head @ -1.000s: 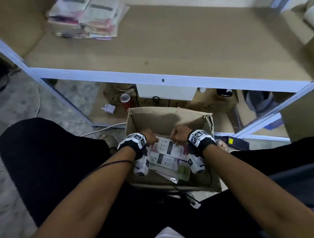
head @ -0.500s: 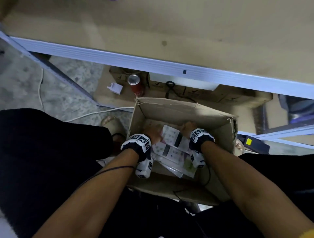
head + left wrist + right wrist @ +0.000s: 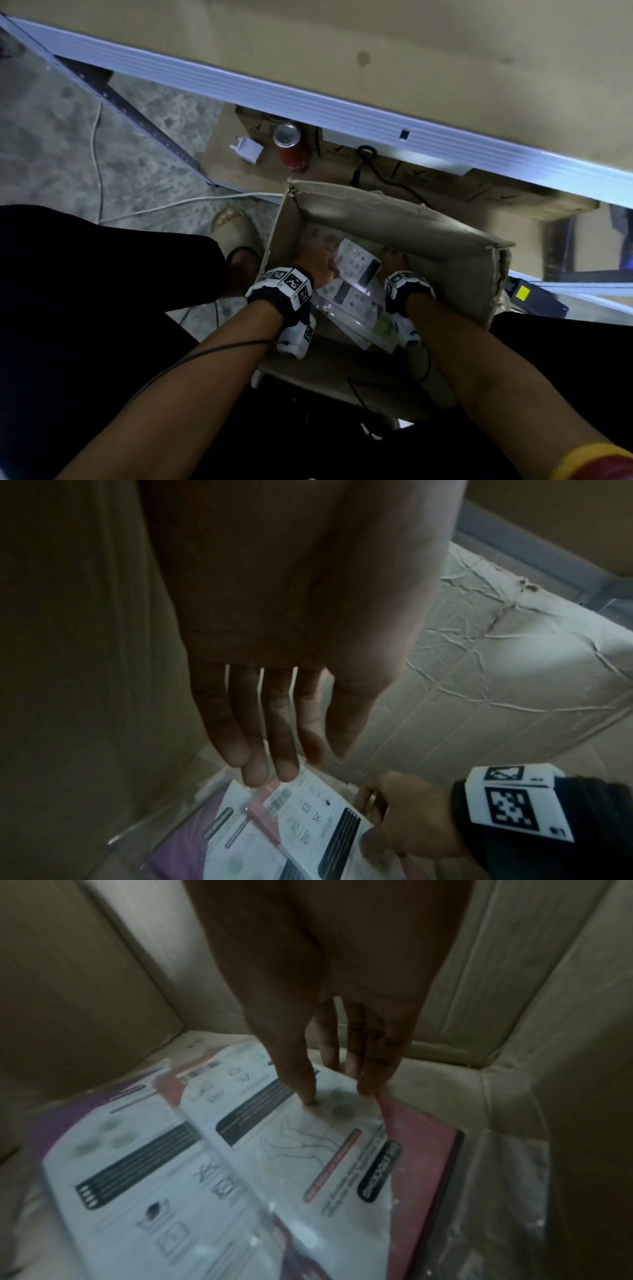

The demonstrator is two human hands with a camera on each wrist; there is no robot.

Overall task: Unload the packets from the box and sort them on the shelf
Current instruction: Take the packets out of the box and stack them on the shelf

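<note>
Where washing symbols show, straight left hand touches the packet, right hand pinching it.

head looks down; both wrists close; all share box

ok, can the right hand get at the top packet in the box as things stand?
Probably yes. The right hand is inside the open box, thumb and fingertips on the top packet, nothing lying over it. The left hand touches another corner, not blocking. Whether the right grips yet is unclear.
</note>
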